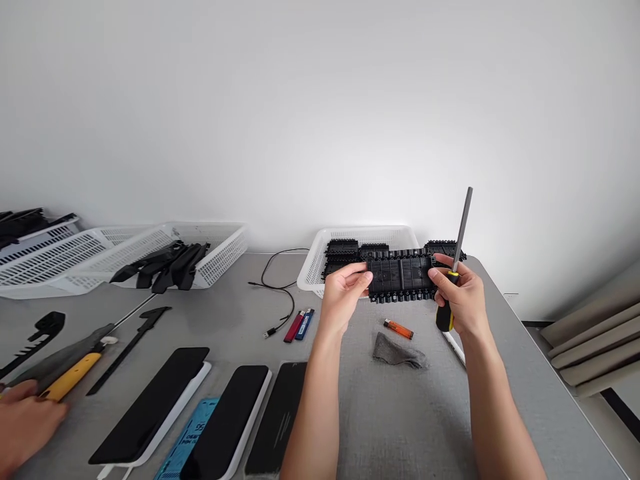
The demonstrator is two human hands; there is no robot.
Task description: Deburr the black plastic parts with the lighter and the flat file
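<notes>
A flat rectangular black plastic part (401, 277) with toothed long edges is held up above the grey table. My left hand (345, 293) pinches its left end between thumb and fingers. My right hand (463, 293) grips the part's right end with thumb and fingers. That same hand also holds a metal file (464, 223), its black and yellow handle in the palm and its grey blade pointing up. Behind the part stands a white basket (313, 257) with similar black parts (343, 247) in it. Another such part (443, 248) shows behind my right hand.
An orange lighter (399, 329) and grey cloth (397, 351) lie below my hands. Left are red (294, 327) and blue (305, 325) lighters, a black cable (273, 283), phones (155, 403) and baskets (220, 257). Another person's hand (30, 427) holds a yellow-handled tool (73, 377).
</notes>
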